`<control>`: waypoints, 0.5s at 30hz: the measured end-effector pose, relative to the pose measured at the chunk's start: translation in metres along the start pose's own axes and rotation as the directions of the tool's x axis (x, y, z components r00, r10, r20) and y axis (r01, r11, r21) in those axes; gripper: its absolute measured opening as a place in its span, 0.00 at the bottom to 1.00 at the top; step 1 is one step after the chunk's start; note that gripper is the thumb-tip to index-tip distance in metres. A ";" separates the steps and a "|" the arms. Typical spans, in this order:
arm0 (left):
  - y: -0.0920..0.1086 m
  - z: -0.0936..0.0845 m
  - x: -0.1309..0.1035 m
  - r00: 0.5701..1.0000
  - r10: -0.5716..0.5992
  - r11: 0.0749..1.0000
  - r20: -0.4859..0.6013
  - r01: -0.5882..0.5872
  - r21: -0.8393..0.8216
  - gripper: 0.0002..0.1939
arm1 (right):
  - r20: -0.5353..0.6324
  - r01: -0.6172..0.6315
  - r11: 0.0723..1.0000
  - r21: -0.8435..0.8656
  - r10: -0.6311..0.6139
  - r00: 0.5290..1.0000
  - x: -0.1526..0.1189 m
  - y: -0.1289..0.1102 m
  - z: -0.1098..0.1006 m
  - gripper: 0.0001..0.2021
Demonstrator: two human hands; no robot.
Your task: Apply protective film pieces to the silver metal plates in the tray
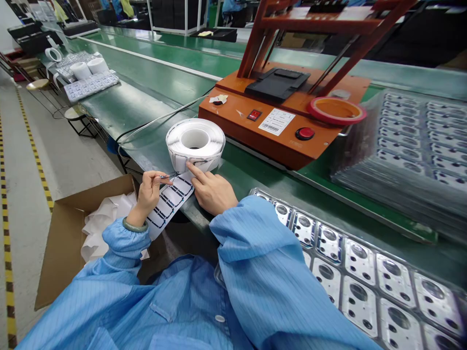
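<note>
A large white roll of stickers (175,141) lies on the green bench near its edge. From its front hangs a backing strip (171,201) carrying black frame-shaped adhesive pieces, running down past the bench edge. My left hand (149,192) pinches thin metal tweezers (170,175), whose tips are close to the strip just below the roll. My right hand (213,189) has its index finger stretched out against the front of the roll, near a black frame. Its other fingers are loosely bent, with nothing visible in them.
An orange press machine (233,114) stands behind the roll, with a red tape ring (337,111) on it. Trays of metal plates (359,257) lie at right, beside stacked clear trays (401,141). A cardboard box (65,243) with crumpled white paper (105,218) sits lower left.
</note>
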State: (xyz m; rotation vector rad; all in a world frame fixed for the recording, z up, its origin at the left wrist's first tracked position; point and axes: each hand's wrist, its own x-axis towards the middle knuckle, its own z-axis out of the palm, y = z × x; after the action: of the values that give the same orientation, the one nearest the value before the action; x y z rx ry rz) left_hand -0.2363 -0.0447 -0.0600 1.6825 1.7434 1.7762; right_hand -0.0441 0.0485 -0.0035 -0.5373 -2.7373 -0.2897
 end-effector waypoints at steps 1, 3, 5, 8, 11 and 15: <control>0.000 0.000 -0.002 1.000 0.005 1.000 -0.001 -0.005 0.007 0.08 | 0.012 -0.007 1.000 -0.006 0.007 1.000 0.001 -0.001 0.001 0.11; 0.001 -0.001 -0.006 1.000 0.018 1.000 -0.003 -0.018 0.020 0.09 | 0.030 -0.030 1.000 -0.010 0.030 0.999 0.002 -0.003 0.002 0.11; 0.002 -0.001 -0.012 0.999 0.035 0.999 -0.008 -0.034 0.031 0.09 | 0.034 -0.059 0.998 0.000 0.059 0.998 0.003 -0.005 0.004 0.12; 0.005 -0.001 -0.020 0.997 0.069 0.997 -0.035 -0.068 0.038 0.09 | 0.030 -0.091 0.995 0.030 0.090 0.995 0.003 -0.006 0.006 0.14; 0.009 -0.002 -0.024 0.991 0.114 0.993 -0.075 -0.111 0.036 0.07 | 0.042 -0.090 0.995 0.036 0.088 0.995 0.003 -0.007 0.006 0.13; 0.017 -0.008 -0.026 0.969 0.194 0.978 -0.152 -0.179 0.107 0.04 | 0.088 -0.076 0.995 0.064 0.071 0.994 0.003 -0.009 -0.007 0.11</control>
State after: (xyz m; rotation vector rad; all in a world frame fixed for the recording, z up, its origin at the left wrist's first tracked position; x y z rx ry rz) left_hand -0.2229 -0.0744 -0.0597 1.8426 1.8113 1.9916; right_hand -0.0482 0.0398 0.0030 -0.6444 -2.7902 -0.1590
